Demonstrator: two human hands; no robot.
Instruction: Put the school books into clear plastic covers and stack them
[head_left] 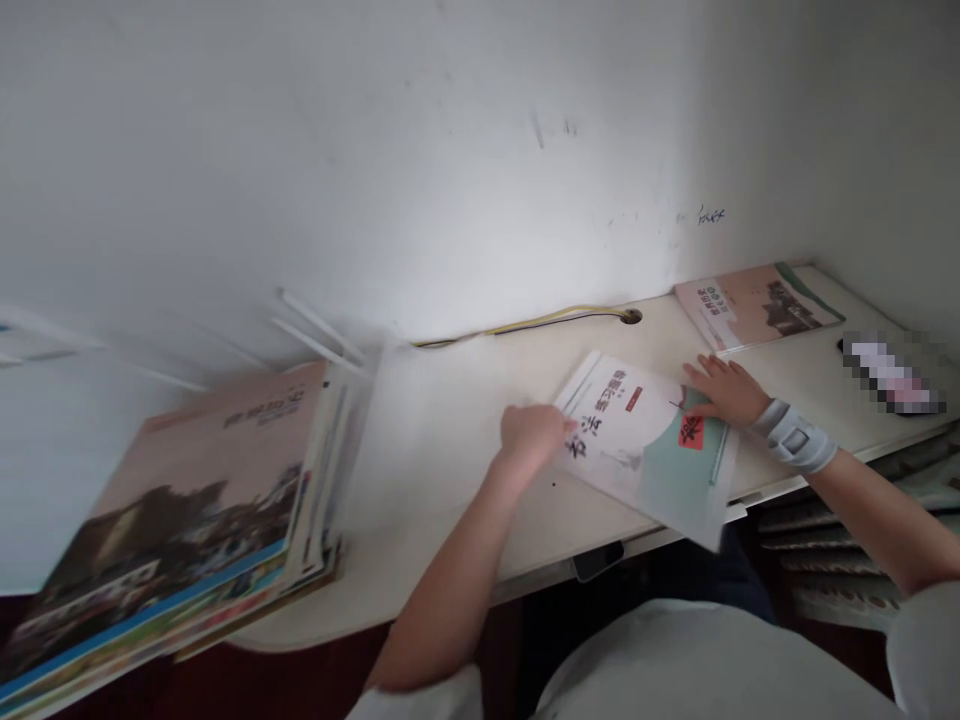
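Observation:
A white and pale-green calligraphy workbook (637, 440) with a red square on its cover lies tilted over the front part of the white desk, its near corner reaching past the edge. My left hand (534, 437) is closed on the workbook's left edge, fingers pinched there and slightly blurred. At the opposite side, my right hand (726, 390) rests by the upper right edge with fingers spread, the fingertips at the cover. A grey band with a square face circles my right wrist. The underside of the workbook is hidden.
A pink-covered book (761, 305) lies against the wall at the back right. Beside it is a phone (891, 375), its screen pixelated. A tall stack of books (217, 480) stands at the left. A yellow cable (540, 320) runs along the wall into a desk hole (631, 317).

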